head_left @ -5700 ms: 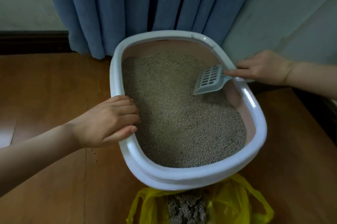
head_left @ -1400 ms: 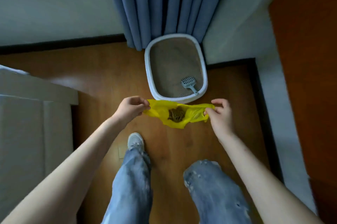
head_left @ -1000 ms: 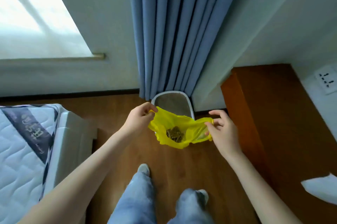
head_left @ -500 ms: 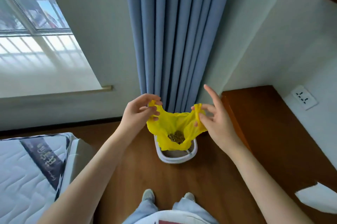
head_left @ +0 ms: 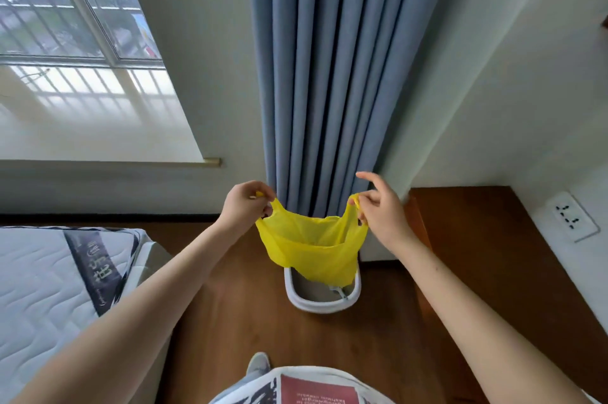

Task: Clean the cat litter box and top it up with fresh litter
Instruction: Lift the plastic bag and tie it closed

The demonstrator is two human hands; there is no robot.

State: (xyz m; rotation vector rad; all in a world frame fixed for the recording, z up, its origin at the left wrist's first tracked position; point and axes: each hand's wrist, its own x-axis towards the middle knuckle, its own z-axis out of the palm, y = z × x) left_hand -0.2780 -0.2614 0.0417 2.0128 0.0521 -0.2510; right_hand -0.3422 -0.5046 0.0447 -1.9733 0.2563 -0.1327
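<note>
**Bag held up by both handles over the litter box**

The yellow bag (head_left: 312, 249) hangs upright, mouth up and body drooping down, stretched left to right between the two hands. The left hand (head_left: 245, 206) has its fingers curled tight round the left handle; the right hand (head_left: 381, 209) pinches the right handle between thumb and fingers, with the index finger lifted free. Below and beyond the bag, the litter box (head_left: 320, 300) sits on the wood floor (head_left: 237, 305) at the foot of the blue curtain (head_left: 329, 74), its long axis running near to far; the bag hides its far part. A bed (head_left: 49, 288) lies at the left.

Half a second ago the bag's mouth was bunched and the clumps inside showed; now the handles are pulled apart, the near wall hides the contents, and the view is tilted higher.
</note>
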